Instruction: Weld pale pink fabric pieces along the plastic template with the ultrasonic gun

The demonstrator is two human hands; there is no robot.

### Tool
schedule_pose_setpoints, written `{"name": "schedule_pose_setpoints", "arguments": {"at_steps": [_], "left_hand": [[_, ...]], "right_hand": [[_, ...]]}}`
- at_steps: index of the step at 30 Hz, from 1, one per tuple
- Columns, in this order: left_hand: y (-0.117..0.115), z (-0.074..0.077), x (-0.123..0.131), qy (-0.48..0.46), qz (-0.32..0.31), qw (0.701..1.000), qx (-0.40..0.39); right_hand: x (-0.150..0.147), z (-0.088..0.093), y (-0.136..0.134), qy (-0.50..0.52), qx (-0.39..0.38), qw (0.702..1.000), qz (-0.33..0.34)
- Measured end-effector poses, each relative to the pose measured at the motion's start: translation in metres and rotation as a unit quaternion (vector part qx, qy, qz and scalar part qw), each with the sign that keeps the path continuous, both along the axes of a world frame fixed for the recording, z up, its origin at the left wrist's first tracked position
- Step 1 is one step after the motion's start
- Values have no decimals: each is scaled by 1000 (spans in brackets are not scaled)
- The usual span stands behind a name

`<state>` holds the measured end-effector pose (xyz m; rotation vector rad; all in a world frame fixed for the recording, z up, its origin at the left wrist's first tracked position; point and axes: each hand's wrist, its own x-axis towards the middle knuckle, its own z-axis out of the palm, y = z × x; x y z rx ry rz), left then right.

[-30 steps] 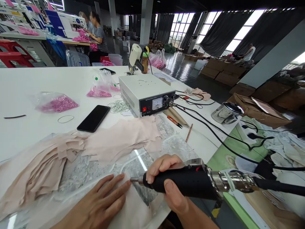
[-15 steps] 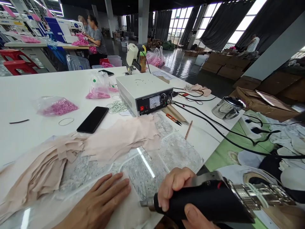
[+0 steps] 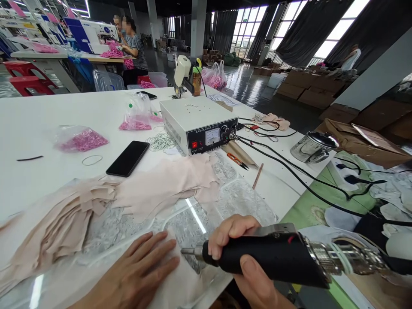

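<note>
My left hand (image 3: 138,268) lies flat with its fingers stretched out on a thin pale beige fabric piece (image 3: 185,285). In my right hand (image 3: 254,279) is a black handheld ultrasonic welder (image 3: 273,259), fingers wrapped over its top and thumb along the near side. The welder's metal tip points left and sits at the fabric's edge, close to my left fingertips; whether it touches I cannot tell. Under the fabric is a clear, grey-patterned mat (image 3: 119,227). Beyond my left hand lie a flat stack of beige pieces (image 3: 167,178) and a fanned, folded pile (image 3: 64,223).
A white control box (image 3: 196,122) with black cables stands at mid-table. Around it lie a black phone (image 3: 128,159), orange thread snips (image 3: 236,160), bags of pink pieces (image 3: 85,139) and a metal mug (image 3: 312,147). White fabric parts fill the right side. People sit at sewing machines behind.
The welder has shifted left and slightly up with my right hand, bringing its tip nearer my left fingers. My left hand stays nearly in place; the whole view has tilted slightly.
</note>
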<state>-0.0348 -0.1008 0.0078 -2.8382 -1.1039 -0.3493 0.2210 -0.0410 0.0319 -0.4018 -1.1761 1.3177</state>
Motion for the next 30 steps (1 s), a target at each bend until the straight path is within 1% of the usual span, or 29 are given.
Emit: {"name": "schedule_pose_setpoints", "arguments": {"at_steps": [2, 6, 8, 13, 17, 21, 26, 30], "left_hand": [[0, 0, 0, 6, 3, 1000, 3], [-1, 1, 0, 17, 0, 1000, 18], [-1, 1, -1, 19, -1, 1000, 17], [-1, 0, 0, 9, 0, 1000, 5], [0, 2, 0, 25, -1, 1000, 12], [3, 2, -6, 68, -18, 997, 23], [7, 1, -15, 51, -1, 999, 3], [7, 10, -12, 48, 4, 999, 4]], "right_hand": [[-3, -1, 2, -3, 0, 1000, 0], [-6, 5, 2, -18, -15, 1000, -10], [-9, 6, 2, -18, -7, 1000, -15], [-16, 3, 4, -8, 25, 998, -56], [-15, 4, 6, -39, 37, 998, -40], [-5, 3, 8, -10, 21, 999, -24], [20, 10, -1, -9, -40, 999, 0], [33, 15, -12, -14, -67, 998, -2]]}}
